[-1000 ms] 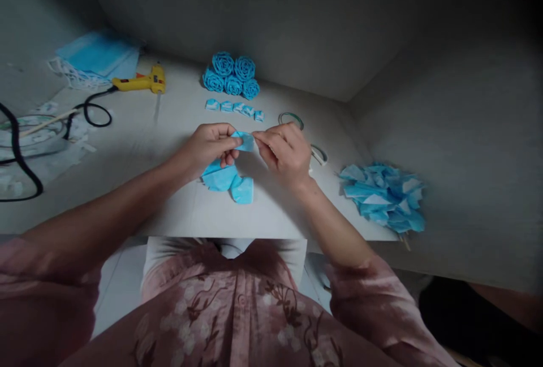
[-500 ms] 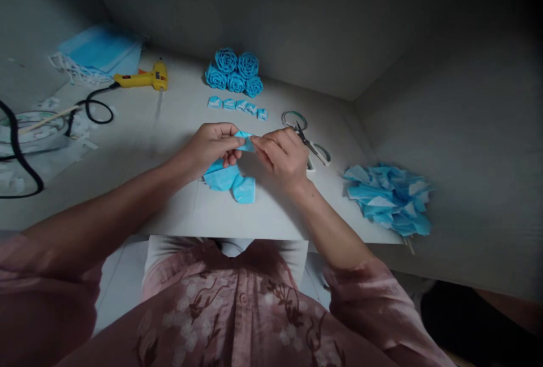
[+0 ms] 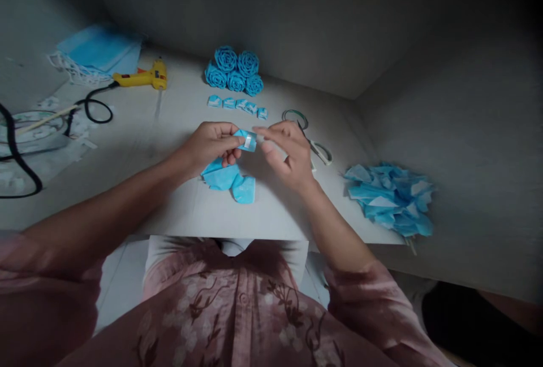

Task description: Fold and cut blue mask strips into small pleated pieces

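Observation:
Between the thumb and fingers of my left hand (image 3: 218, 142) is a small folded piece of blue fabric (image 3: 251, 147), with a pale shiny strip across its face. My right hand (image 3: 288, 149) is just to its right, thumb and forefinger apart, fingertips close to the piece's right end; whether they touch it I cannot tell. Loose blue fabric pieces (image 3: 224, 177) lie on the table below my left hand. Scissors (image 3: 321, 152) lie behind my right hand, partly hidden by it, beside a thin ring (image 3: 294, 113) that looks like a tape roll.
Several rolled blue fabric roses (image 3: 236, 81) stand at the back, with a row of small folded pieces (image 3: 229, 104) before them. A yellow glue gun (image 3: 146, 78), its black cord and blue masks (image 3: 99, 50) are at left. Crumpled blue pieces (image 3: 388, 197) are heaped at right.
My right fingers have come off the folded piece and spread, moving slightly right. The pale shiny strip on the piece now shows. My left hand keeps its hold.

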`<action>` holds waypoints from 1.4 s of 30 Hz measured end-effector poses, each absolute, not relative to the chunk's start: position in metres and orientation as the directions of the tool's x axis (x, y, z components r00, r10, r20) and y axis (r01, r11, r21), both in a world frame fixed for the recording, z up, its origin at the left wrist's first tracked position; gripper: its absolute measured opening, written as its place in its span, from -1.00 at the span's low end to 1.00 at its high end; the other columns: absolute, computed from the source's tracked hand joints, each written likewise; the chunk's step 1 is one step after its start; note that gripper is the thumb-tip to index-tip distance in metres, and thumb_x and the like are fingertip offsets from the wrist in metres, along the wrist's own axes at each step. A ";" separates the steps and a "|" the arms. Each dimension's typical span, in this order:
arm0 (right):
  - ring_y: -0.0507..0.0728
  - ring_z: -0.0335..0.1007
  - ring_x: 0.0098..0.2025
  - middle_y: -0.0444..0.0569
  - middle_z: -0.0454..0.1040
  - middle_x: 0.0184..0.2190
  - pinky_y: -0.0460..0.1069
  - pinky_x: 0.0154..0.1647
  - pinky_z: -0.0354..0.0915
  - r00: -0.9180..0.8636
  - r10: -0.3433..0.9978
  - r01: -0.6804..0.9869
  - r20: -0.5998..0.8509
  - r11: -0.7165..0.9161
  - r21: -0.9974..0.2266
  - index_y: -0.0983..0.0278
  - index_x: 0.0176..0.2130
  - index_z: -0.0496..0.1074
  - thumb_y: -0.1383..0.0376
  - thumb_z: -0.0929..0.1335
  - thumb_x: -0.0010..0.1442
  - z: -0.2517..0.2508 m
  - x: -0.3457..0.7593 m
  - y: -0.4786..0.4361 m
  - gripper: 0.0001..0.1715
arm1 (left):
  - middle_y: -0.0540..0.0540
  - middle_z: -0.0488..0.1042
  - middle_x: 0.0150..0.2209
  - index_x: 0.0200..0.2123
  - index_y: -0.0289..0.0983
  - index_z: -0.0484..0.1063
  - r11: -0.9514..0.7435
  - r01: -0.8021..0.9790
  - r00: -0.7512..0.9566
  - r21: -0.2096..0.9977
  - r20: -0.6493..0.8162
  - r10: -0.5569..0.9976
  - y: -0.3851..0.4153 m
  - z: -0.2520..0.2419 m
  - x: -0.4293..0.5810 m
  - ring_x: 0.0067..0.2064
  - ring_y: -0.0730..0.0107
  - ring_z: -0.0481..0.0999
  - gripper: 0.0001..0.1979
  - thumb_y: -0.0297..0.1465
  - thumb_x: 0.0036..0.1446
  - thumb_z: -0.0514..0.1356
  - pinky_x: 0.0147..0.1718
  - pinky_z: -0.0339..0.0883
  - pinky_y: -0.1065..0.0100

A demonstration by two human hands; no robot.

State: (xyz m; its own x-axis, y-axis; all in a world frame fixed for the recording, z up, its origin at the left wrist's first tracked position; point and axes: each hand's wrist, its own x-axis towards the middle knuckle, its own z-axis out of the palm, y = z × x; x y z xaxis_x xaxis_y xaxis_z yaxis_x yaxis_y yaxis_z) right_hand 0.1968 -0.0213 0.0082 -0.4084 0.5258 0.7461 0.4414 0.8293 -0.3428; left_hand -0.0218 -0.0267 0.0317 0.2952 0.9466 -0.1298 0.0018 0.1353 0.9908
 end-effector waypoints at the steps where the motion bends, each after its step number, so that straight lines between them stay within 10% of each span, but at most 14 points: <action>1: 0.21 0.54 -0.04 0.05 0.62 -0.11 0.17 0.05 0.42 -0.373 0.603 0.411 0.706 0.789 -0.457 0.18 0.16 0.59 0.03 0.28 0.55 0.010 0.198 -0.022 -0.55 | 0.03 0.48 -0.57 -0.46 -0.27 0.44 0.104 0.037 0.303 0.994 -0.110 0.947 -0.027 0.032 -0.022 -0.59 0.55 0.40 -0.84 -0.46 0.13 0.34 -0.61 0.26 0.52; 8: 0.12 0.49 -0.16 -0.06 0.55 -0.18 0.09 0.02 0.49 -0.453 0.803 0.212 0.388 0.520 -0.828 0.20 0.32 0.42 -0.14 0.40 0.42 -0.002 0.191 -0.019 -0.31 | 0.04 0.48 -0.57 -0.39 -0.27 0.49 -0.019 0.226 0.358 0.974 -0.065 0.932 -0.029 0.027 -0.023 -0.57 0.53 0.41 -0.86 -0.40 0.11 0.39 -0.61 0.24 0.51; 15: 0.12 0.46 -0.17 -0.03 0.52 -0.18 0.07 -0.05 0.49 -0.388 0.828 0.208 0.405 0.507 -0.836 0.23 0.38 0.34 -0.11 0.35 0.48 -0.014 0.187 -0.015 -0.30 | -0.03 0.52 -0.51 -0.37 -0.25 0.49 0.074 -0.004 0.388 0.997 -0.067 0.919 -0.032 0.032 -0.022 -0.53 0.48 0.46 -0.83 -0.29 0.22 0.31 -0.56 0.33 0.46; 30: 0.19 0.55 0.03 0.08 0.58 -0.01 0.15 0.12 0.52 -0.403 0.849 0.188 0.341 0.441 -0.877 0.22 0.41 0.31 -0.11 0.34 0.49 -0.016 0.186 -0.015 -0.28 | 0.04 0.47 -0.54 -0.44 -0.26 0.45 0.005 0.072 0.206 0.997 -0.020 0.978 -0.030 0.029 -0.019 -0.54 0.54 0.39 -0.84 -0.42 0.07 0.39 -0.52 0.28 0.47; 42: 0.09 0.53 -0.19 -0.08 0.57 -0.22 0.03 -0.07 0.54 -0.384 0.864 0.257 0.327 0.440 -0.861 0.20 0.41 0.34 0.01 0.38 0.50 -0.023 0.180 -0.014 -0.36 | 0.03 0.47 -0.56 -0.46 -0.22 0.54 -0.038 0.127 0.213 0.991 0.010 0.977 -0.030 0.025 -0.022 -0.53 0.50 0.38 -0.88 -0.35 0.01 0.41 -0.51 0.29 0.46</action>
